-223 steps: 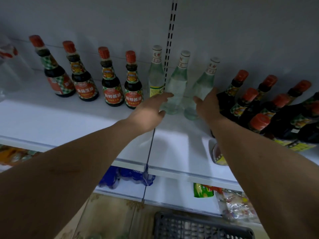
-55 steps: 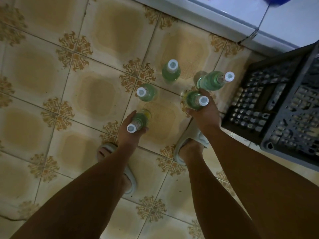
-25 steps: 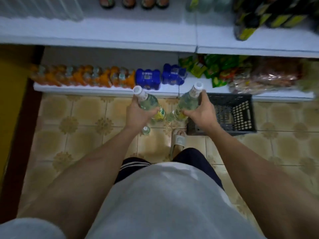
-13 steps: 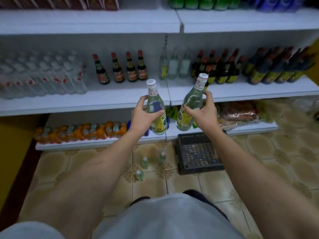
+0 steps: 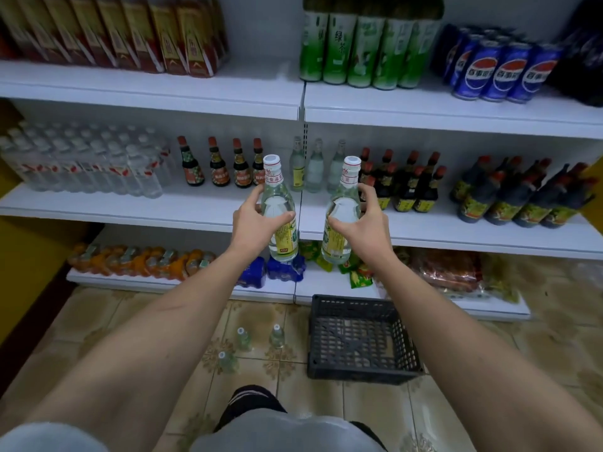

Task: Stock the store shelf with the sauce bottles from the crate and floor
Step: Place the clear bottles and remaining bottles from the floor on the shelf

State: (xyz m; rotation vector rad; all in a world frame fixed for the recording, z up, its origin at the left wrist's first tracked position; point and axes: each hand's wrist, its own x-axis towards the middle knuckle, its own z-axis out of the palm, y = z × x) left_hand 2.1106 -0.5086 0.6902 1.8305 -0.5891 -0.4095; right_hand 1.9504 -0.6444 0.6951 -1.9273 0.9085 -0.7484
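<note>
My left hand [image 5: 253, 223] grips a clear sauce bottle [image 5: 281, 220] with a white cap and yellow label, held upright. My right hand [image 5: 362, 226] grips a second clear bottle [image 5: 340, 223] of the same kind. Both are raised in front of the middle shelf [image 5: 208, 207], short of its front edge. Three matching clear bottles [image 5: 316, 168] stand at the back of that shelf, between four dark red-capped bottles [image 5: 228, 164] and a cluster of dark bottles [image 5: 404, 181]. Three more clear bottles [image 5: 248, 344] stand on the tiled floor beside the black crate [image 5: 362, 340].
Packs of water bottles [image 5: 81, 161] fill the middle shelf's left end and dark sauce bottles [image 5: 518, 194] its right end. The top shelf holds red cartons [image 5: 130, 31], green tea bottles [image 5: 365, 44] and blue cans [image 5: 502, 73]. The bottom shelf carries orange drinks [image 5: 137, 259] and snack packets [image 5: 447, 269].
I picked two bottles off the floor, stood up and lifted them. Since half a second ago both hands have carried the bottles a little higher and closer to the middle shelf.
</note>
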